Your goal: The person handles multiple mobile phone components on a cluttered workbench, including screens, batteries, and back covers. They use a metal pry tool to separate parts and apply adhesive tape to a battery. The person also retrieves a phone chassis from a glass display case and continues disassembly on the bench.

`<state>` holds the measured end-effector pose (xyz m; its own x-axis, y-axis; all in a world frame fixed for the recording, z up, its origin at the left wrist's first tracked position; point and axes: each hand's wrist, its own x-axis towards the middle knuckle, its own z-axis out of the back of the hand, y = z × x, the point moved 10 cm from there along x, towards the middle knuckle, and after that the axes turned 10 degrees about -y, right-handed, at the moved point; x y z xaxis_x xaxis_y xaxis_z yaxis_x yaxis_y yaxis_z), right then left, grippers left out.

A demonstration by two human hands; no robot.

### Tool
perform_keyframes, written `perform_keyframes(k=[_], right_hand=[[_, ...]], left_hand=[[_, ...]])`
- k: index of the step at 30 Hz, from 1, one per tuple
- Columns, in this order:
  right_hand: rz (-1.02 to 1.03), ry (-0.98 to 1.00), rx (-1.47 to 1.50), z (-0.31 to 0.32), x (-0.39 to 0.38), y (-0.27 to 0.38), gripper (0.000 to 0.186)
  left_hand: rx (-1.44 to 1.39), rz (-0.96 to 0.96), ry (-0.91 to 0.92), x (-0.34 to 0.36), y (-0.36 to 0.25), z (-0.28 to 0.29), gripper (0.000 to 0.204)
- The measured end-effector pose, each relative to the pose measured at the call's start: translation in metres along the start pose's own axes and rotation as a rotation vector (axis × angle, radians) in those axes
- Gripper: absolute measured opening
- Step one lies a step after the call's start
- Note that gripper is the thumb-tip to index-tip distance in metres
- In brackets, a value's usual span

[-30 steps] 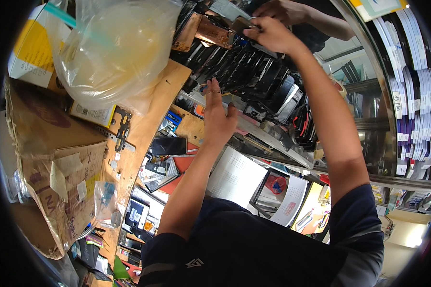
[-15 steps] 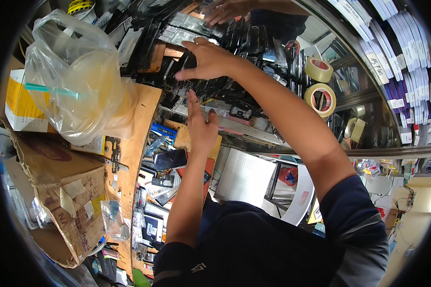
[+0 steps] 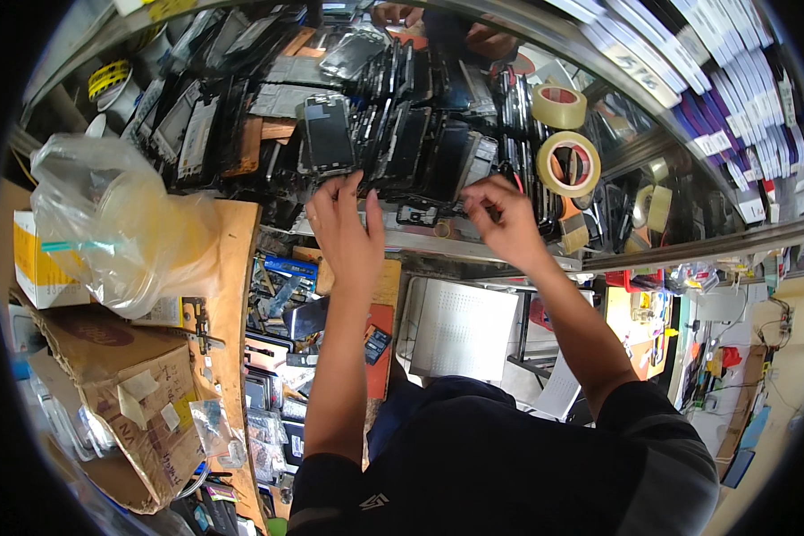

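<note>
My left hand (image 3: 341, 223) reaches up to a row of dark phone screens and phone parts. Its fingers are stretched out, with the thumb apart, and the fingertips are at the lower edge of a grey-black phone screen panel (image 3: 328, 134). To the right, my right hand (image 3: 506, 219) has curled fingers by the lower edge of the upright dark panels (image 3: 447, 161). Whatever lies between its thumb and finger is too small to make out. A small black frame piece (image 3: 415, 215) sits between my hands.
Two rolls of clear tape (image 3: 568, 164) stand right of the panels. On the left are a plastic bag with a yellowish container (image 3: 143, 223) and an open cardboard box (image 3: 134, 420) by a wooden bench edge (image 3: 232, 357). Stacked white boxes (image 3: 741, 107) fill the upper right.
My right hand has moved right and down, away from the middle of the phone parts. My left hand has stayed near the row's front edge. The whole view has shifted.
</note>
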<state>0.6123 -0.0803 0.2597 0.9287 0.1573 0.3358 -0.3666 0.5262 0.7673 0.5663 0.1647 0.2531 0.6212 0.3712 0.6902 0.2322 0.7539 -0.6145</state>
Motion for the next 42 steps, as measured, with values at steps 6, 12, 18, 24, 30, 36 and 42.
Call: perform_keyframes(k=[6, 12, 18, 24, 30, 36, 42], right_hand=[[-0.027, 0.013, -0.002, -0.015, -0.003, 0.014, 0.027], [-0.234, 0.053, 0.106, -0.057, 0.021, -0.005, 0.054], [-0.172, 0.101, -0.295, -0.092, 0.061, 0.011, 0.087], [-0.31, 0.13, -0.396, -0.112, 0.091, 0.005, 0.105], [-0.358, 0.11, -0.317, -0.096, 0.088, -0.025, 0.105], [-0.391, 0.085, -0.301, -0.091, 0.084, -0.026, 0.107], [-0.413, 0.065, -0.307, -0.088, 0.082, -0.022, 0.108]], left_hand=[[0.273, -0.248, 0.079, 0.034, 0.012, -0.016, 0.017], [0.304, -0.173, 0.033, 0.035, 0.024, -0.009, 0.015], [0.214, -0.158, 0.156, 0.024, 0.041, -0.014, 0.024], [0.247, -0.199, 0.185, 0.017, 0.032, -0.014, 0.017], [0.312, -0.142, 0.108, 0.03, 0.055, -0.005, 0.011], [0.281, -0.163, 0.133, 0.03, 0.028, -0.012, 0.027], [0.362, -0.257, 0.077, 0.026, 0.025, -0.015, 0.025]])
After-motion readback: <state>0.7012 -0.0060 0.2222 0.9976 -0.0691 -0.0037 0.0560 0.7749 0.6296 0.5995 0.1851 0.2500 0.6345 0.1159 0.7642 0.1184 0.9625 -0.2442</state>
